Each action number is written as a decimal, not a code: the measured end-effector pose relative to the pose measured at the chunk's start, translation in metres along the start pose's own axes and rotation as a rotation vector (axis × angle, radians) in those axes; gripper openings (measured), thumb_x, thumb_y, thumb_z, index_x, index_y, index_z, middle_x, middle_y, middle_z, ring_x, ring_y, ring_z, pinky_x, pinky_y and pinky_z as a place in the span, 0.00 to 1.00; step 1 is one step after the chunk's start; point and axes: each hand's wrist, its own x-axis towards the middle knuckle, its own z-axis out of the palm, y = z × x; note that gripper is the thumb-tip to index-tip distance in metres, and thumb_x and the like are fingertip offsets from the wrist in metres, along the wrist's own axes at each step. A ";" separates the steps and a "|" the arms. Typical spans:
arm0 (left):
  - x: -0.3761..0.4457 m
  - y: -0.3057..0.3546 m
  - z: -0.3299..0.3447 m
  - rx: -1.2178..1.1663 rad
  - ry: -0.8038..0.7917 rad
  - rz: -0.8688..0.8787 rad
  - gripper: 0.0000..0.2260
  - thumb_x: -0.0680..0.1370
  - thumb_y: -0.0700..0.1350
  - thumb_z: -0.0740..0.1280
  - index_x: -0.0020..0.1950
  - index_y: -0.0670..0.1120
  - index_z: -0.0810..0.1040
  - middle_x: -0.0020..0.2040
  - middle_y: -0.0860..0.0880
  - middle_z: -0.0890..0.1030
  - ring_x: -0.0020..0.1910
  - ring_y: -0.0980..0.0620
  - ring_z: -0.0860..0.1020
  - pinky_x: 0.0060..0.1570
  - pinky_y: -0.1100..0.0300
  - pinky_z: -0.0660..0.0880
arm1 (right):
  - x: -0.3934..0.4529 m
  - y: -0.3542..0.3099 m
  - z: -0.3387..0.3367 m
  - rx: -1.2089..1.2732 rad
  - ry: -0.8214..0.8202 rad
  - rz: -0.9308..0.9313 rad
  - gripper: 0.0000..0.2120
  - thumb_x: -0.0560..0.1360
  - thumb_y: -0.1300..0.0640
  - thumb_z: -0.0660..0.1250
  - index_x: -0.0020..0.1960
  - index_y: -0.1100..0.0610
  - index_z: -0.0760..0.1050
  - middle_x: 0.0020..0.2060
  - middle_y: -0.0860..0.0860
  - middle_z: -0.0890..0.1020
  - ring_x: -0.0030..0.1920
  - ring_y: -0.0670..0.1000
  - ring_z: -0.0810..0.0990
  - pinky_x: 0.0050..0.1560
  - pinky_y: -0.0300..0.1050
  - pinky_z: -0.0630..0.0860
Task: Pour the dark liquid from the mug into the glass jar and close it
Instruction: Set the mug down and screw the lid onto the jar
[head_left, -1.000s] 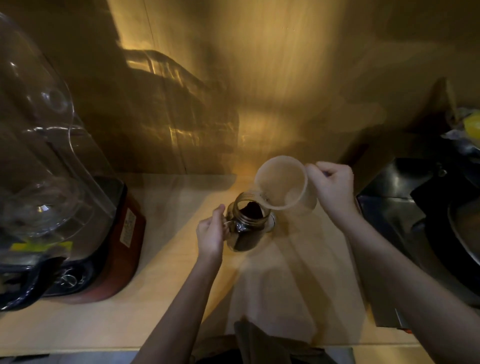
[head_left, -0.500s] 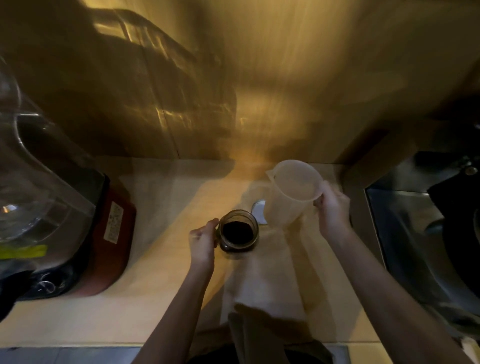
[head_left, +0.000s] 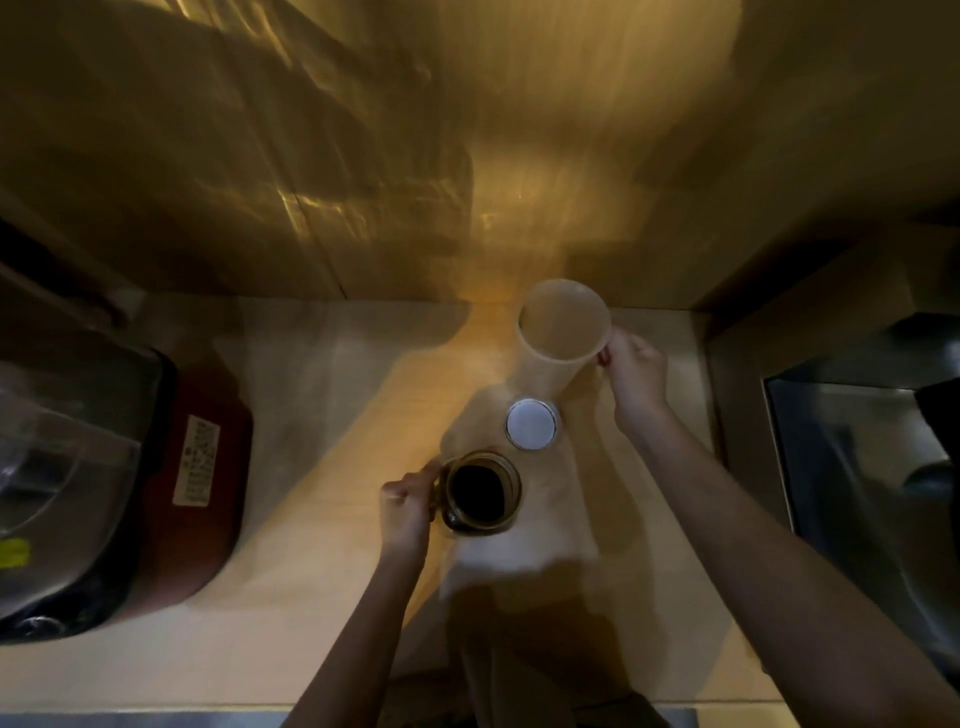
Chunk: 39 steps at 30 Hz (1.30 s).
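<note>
Left hand (head_left: 404, 512) clenched around the handle side of the glass jar (head_left: 480, 493); jar upright on the pale wooden counter (head_left: 311, 519), mouth open, dark liquid (head_left: 477, 491) filling the visible inside; no lid on it. Right hand (head_left: 635, 374) gripping the handle side of the translucent plastic mug (head_left: 561, 332), fingers wrapped shut on it; mug upright or nearly so at the back of the counter, just before the wall (head_left: 467, 156), inside pale and showing no liquid; whether base rests on the counter, cannot tell. Round white lid (head_left: 531, 422) flat on the counter between mug and jar, just beside the mug's foot, apart from the jar rim. Red-and-black appliance (head_left: 171, 493) with a clear cover far left, well apart from the jar; dark metal sink (head_left: 857, 493) along the right edge. Both forearms bare, reaching in from the bottom of the view.
</note>
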 end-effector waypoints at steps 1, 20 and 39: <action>0.000 -0.001 -0.001 0.007 -0.003 -0.005 0.10 0.74 0.42 0.65 0.36 0.37 0.75 0.25 0.46 0.67 0.20 0.61 0.65 0.25 0.68 0.64 | 0.004 0.002 0.004 -0.004 -0.003 0.000 0.21 0.73 0.66 0.62 0.23 0.55 0.63 0.16 0.44 0.68 0.22 0.41 0.66 0.28 0.36 0.64; -0.001 -0.004 -0.014 0.145 0.025 0.044 0.16 0.75 0.40 0.64 0.27 0.41 0.76 0.24 0.46 0.74 0.25 0.58 0.72 0.29 0.67 0.68 | 0.023 0.039 0.021 -0.007 -0.014 0.011 0.25 0.77 0.62 0.63 0.23 0.54 0.63 0.14 0.43 0.69 0.21 0.39 0.65 0.27 0.33 0.64; -0.018 0.003 -0.025 0.343 -0.124 0.194 0.22 0.72 0.61 0.49 0.58 0.55 0.73 0.61 0.50 0.75 0.64 0.48 0.69 0.65 0.45 0.67 | -0.054 0.112 -0.005 -0.766 -0.290 -0.211 0.45 0.57 0.52 0.80 0.68 0.58 0.63 0.61 0.52 0.72 0.62 0.54 0.70 0.61 0.49 0.70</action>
